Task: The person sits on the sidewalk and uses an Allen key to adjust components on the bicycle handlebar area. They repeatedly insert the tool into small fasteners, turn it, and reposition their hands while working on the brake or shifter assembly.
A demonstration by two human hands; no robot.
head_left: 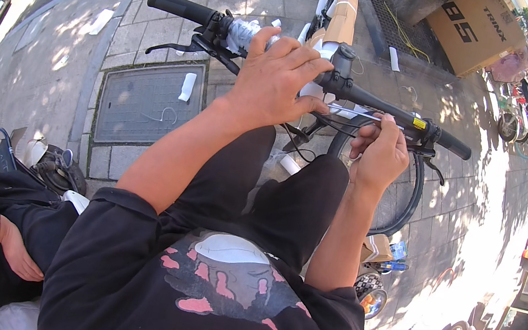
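Note:
A bicycle's black handlebar (387, 107) lies across my view, with a stem (341, 69), clear plastic wrap (241, 35) at the left side and a yellow label (418, 123) at the right. My left hand (272, 78) curls over the bar beside the stem, thumb extended rightward. My right hand (378, 158) pinches a thin silver rod (351, 112) held level just below the bar. Black cables (299, 146) loop underneath. The front wheel (402, 221) stands behind my right forearm. Cardboard wraps the frame (343, 16).
A co-worker's arm (12, 233) is at lower left, beside a bundled black object (58, 171). A large cardboard box (471, 32) stands by a tree trunk (420, 2). Parked bicycles (523, 119) line the right. Small items (379, 252) lie by my right elbow. A metal cover (136, 128) is set into the paving.

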